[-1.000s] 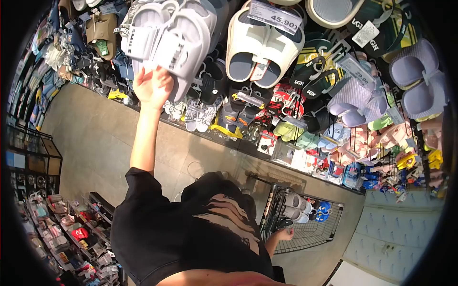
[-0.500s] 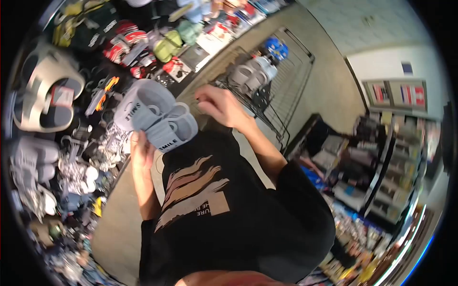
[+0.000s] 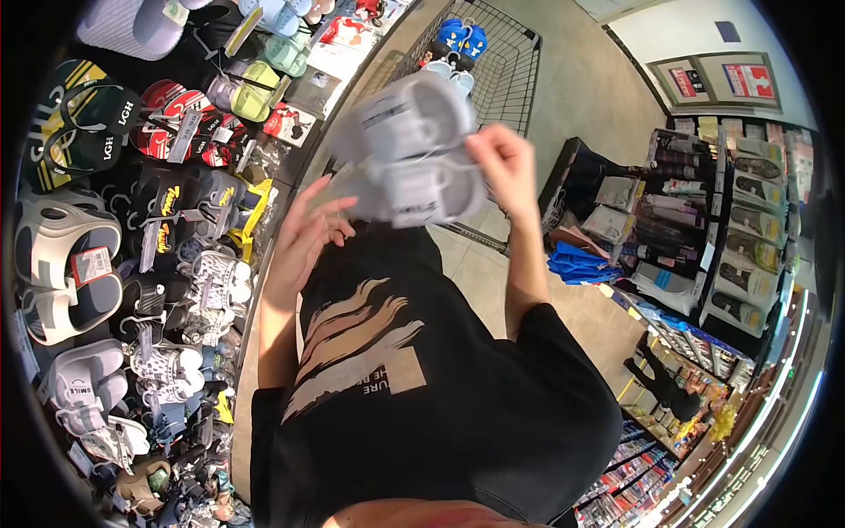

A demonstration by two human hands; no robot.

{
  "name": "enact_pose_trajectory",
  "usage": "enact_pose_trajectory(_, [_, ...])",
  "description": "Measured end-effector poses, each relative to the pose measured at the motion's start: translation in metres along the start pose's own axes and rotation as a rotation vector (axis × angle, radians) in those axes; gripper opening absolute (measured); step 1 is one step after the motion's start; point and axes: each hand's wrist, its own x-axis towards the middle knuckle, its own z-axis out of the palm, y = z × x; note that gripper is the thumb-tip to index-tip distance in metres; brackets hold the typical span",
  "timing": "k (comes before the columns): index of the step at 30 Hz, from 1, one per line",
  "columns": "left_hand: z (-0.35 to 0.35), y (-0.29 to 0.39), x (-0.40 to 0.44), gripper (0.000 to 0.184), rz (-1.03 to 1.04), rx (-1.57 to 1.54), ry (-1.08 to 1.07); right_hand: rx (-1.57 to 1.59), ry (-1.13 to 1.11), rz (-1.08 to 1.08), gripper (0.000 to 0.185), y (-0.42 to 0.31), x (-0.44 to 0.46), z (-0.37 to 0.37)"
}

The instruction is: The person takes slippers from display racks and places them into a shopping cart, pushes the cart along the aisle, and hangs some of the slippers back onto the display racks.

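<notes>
A pair of light grey slide sandals, with "SMILE" lettering on the strap, hangs in front of my chest, a little blurred. My right hand is closed in a pinch at their right edge, where a thin pale hanger loop seems to run. To the left is my left hand, open with fingers spread. Its fingertips come close to the sandals; I cannot tell whether they touch. Behind the sandals stands a wire shopping cart carrying blue clogs and other footwear, partly hidden.
On my left is a rack of hanging footwear, with beige slides, red-and-black flip-flops and another grey "SMILE" pair. At right, shelves hold packaged goods and a blue folded item. Farther off, a person in black stands in the aisle.
The grey slides have moved right and up, from my left hand into my right hand's pinch. My left hand has let go and spread its fingers. The view has shifted slightly.
</notes>
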Motion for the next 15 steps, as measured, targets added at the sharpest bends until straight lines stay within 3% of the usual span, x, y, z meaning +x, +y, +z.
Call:
enact_pose_trajectory(2, [-0.011, -0.004, 0.004, 0.053, 0.0, 0.061, 0.031, -0.027, 0.164, 0.01, 0.024, 0.003, 0.005, -0.034])
enact_pose_trajectory(5, [-0.035, -0.015, 0.0, 0.051, -0.013, 0.09, 0.097, -0.182, 0.229, 0.134, 0.028, 0.032, 0.019, -0.08])
enact_pose_trajectory(9, [-0.056, -0.022, -0.014, 0.048, 0.017, 0.002, 0.251, -0.522, 0.283, 0.161, 0.035, 0.125, 0.052, -0.111])
enact_pose_trajectory(15, [-0.064, -0.018, -0.036, 0.045, 0.002, 0.006, 0.516, -0.981, 0.263, 0.47, 0.041, 0.283, 0.087, -0.117])
